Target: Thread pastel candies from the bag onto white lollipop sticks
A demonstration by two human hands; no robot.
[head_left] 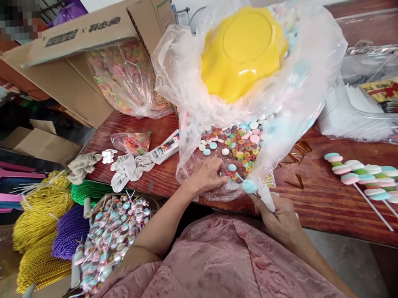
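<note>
- Step in hand: judged to be loading a stick point(239, 176); a blue candy piece point(249, 186) sits on it near its exposed tip.
- Right hand point(281, 213): closed, gripping the stick below that piece. White material point(266, 197) lies against the fingers; its nature is unclear.
- Left hand point(206, 175): lowered over the loose candies point(242, 152) at the table edge, fingers bent. Whether a piece is pinched cannot be told.
- Position of work: the stick stands tilted in front of the torso, its tip pointing toward the loose candies.
- Next move: adding a piece would call for a firm pinch on one candy, alignment of its middle with the tip, and a steady right-hand grip.
- Large clear bag point(319, 61): contains pastel pieces; a yellow scalloped dish point(244, 51) rests in its mouth area. Candy rings and discs lie at its near side.
- Cardboard box point(83, 36): lies open toward the table, with a clear bag of candy rings point(128, 79) inside.
- Small bag point(134, 142): contains colourful candies; lies on the table point(162, 124).
- Loaded skewers point(378, 193): lie side by side at the right.
</note>
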